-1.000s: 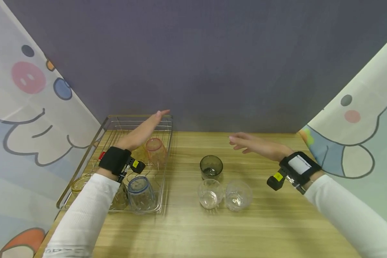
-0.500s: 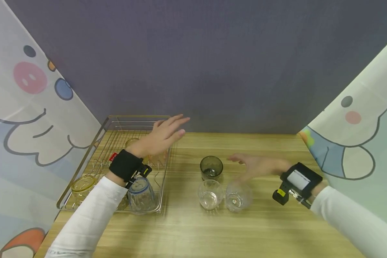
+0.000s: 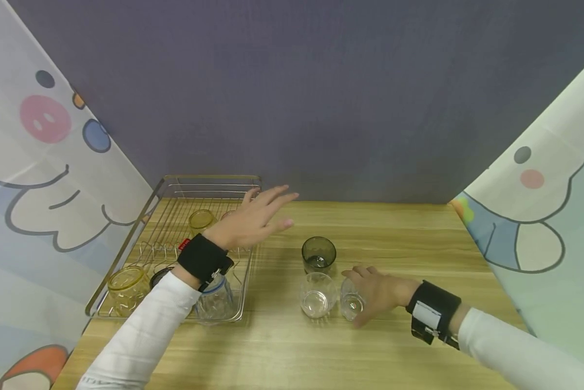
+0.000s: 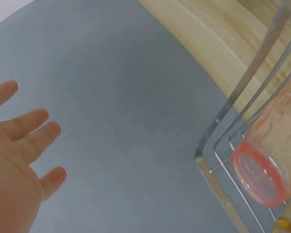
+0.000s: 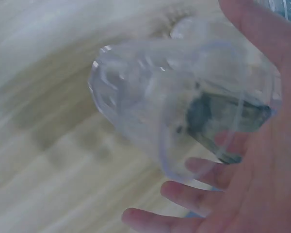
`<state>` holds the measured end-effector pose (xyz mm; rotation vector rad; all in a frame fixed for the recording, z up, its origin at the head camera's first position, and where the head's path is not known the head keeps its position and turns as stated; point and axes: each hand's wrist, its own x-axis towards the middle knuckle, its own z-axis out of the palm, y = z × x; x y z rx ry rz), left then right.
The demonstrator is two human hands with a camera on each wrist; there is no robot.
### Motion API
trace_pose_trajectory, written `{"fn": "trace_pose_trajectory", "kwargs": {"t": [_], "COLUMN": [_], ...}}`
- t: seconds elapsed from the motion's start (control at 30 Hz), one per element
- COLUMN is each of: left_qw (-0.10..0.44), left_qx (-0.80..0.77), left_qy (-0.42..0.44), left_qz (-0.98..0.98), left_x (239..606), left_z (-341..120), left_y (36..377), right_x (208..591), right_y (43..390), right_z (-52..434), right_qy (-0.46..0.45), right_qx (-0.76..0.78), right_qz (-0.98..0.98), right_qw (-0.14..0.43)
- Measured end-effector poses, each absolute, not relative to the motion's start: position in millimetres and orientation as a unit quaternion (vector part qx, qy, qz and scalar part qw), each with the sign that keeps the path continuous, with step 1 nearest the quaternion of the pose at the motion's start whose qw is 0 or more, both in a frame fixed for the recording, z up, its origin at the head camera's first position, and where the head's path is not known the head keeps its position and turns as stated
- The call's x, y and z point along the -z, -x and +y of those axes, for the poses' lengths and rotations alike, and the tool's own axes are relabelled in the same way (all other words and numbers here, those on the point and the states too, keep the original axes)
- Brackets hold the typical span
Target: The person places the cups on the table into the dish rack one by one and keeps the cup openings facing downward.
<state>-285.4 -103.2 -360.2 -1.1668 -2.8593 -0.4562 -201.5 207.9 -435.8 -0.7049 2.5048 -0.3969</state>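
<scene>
My right hand [image 3: 376, 290] is at the right-hand clear glass [image 3: 351, 304], which stands upright on the wooden table. In the right wrist view this clear glass [image 5: 131, 102] lies between the thumb and the spread, nearly straight fingers. To its left stands a second clear glass [image 3: 316, 298], with a smoky dark glass [image 3: 319, 253] behind. My left hand [image 3: 250, 219] hovers with spread fingers over the right edge of the wire rack [image 3: 245, 303], holding nothing. It covers most of a pink-rimmed glass [image 4: 259, 174] that shows in the left wrist view.
The rack also holds yellow glasses, one at the front left [image 3: 128, 287], another yellow glass [image 3: 201, 219] farther back, and a blue-rimmed glass [image 3: 215, 303] partly behind the left wrist. A grey panel [image 3: 301, 108] closes off the table's back, with cartoon-printed sheets at both sides.
My right hand has come down and toward me, onto the right-hand clear glass. My left hand has moved right and slightly toward me, its fingers spreading. The glasses have stayed in place.
</scene>
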Motion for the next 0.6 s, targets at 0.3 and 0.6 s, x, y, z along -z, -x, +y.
{"fn": "trace_pose_trajectory", "kwargs": {"t": [0.3, 0.6], "left_qw": [-0.013, -0.027], "left_qx": [0.185, 0.250], "left_qy": [0.354, 0.316], "left_qz": [-0.917, -0.915], "left_x": [374, 393], "left_z": [-100, -104], "left_y": [286, 291], "right_x": [459, 460], "right_y": [200, 201], "right_z": [200, 196], "right_qy": [0.244, 0.236], "right_qx": [0.152, 0.166], "right_qz": [0.939, 0.938], "right_qw": [0.187, 0.195]}}
